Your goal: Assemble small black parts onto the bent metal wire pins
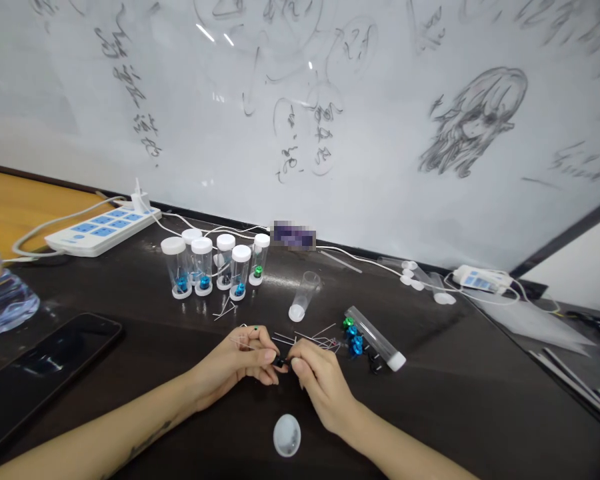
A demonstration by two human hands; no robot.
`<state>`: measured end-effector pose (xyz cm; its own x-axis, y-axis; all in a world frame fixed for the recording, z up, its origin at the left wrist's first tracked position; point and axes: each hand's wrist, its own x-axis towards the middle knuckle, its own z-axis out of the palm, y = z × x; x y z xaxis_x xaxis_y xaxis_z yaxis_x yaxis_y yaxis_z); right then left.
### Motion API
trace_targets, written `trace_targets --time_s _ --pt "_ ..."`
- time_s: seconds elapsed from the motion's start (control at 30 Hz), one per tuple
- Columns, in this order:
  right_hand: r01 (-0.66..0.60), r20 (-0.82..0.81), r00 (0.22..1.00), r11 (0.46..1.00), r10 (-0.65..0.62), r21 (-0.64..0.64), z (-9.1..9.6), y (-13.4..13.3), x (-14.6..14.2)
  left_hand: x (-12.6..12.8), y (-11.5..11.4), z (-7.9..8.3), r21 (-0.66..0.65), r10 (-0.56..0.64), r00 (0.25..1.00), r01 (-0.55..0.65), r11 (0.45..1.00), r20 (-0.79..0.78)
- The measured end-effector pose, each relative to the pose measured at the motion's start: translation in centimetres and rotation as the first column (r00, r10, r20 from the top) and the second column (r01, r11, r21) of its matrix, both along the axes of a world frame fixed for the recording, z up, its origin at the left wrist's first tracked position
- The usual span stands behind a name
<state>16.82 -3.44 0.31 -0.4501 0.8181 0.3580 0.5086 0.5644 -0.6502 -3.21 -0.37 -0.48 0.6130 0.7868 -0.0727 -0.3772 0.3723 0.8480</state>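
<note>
My left hand [240, 365] and my right hand [317, 377] meet over the dark table [455, 400], fingers pinched together on a small black part [281, 362] between them. Thin metal pins [305, 339] lie just beyond my fingers, and some stick out of my left hand. A white cap [287, 435] lies on the table in front of my wrists. To the right are small blue and green metal pieces [353, 337] and a clear tube [375, 338] lying on its side. Another open tube [305, 295] lies behind my hands.
Several capped vials [215, 263] with blue and green pieces stand at the back. A white power strip [103, 230] lies at the back left, a phone [40, 373] and a water bottle [0, 293] at the left. More tubes [425, 280], cables and a whiteboard [330, 100] are behind.
</note>
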Motion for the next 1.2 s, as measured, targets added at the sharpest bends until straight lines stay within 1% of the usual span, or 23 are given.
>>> trace_targets --time_s 0.1,0.2,0.37,0.5,0.67,0.8,1.03,1.13,1.2 --pt "-0.022 0.012 1.000 1.000 0.023 -0.009 0.01 0.09 0.02 -0.02 0.00 -0.02 0.000 0.000 1.000 0.000 1.000 -0.001" --pt "0.014 0.031 0.999 1.000 -0.014 -0.006 0.00 0.06 -0.09 -0.06 0.07 -0.14 0.000 0.018 1.000 -0.018 1.000 0.005" --pt "0.006 -0.058 0.998 0.999 -0.004 0.034 -0.30 0.00 -0.19 -0.11 0.20 -0.16 -0.013 0.041 0.999 -0.041 0.999 0.012" --pt "0.004 -0.080 0.997 0.997 0.003 0.078 -0.42 -0.02 -0.18 -0.14 0.18 -0.19 -0.015 0.039 0.999 -0.039 0.999 0.011" --pt "0.018 -0.045 0.999 1.000 -0.017 0.012 -0.22 -0.07 -0.15 -0.08 0.16 -0.35 -0.011 0.026 1.000 -0.026 1.000 0.011" --pt "0.025 0.013 1.000 1.000 -0.025 -0.001 -0.14 -0.06 -0.14 -0.03 0.22 -0.29 -0.001 0.006 1.000 -0.006 1.000 0.007" --pt "0.025 -0.092 0.995 0.999 -0.022 0.032 -0.32 -0.09 -0.14 -0.14 0.26 -0.38 -0.017 0.032 0.999 -0.032 0.999 0.035" --pt "0.008 -0.107 0.994 1.000 -0.007 0.005 -0.24 -0.07 -0.11 -0.13 0.20 -0.42 -0.016 0.028 0.999 -0.027 1.000 0.023" --pt "0.000 -0.088 0.996 1.000 -0.002 -0.021 -0.14 -0.07 -0.15 -0.12 0.16 -0.40 -0.020 0.031 0.999 -0.031 0.999 0.018"
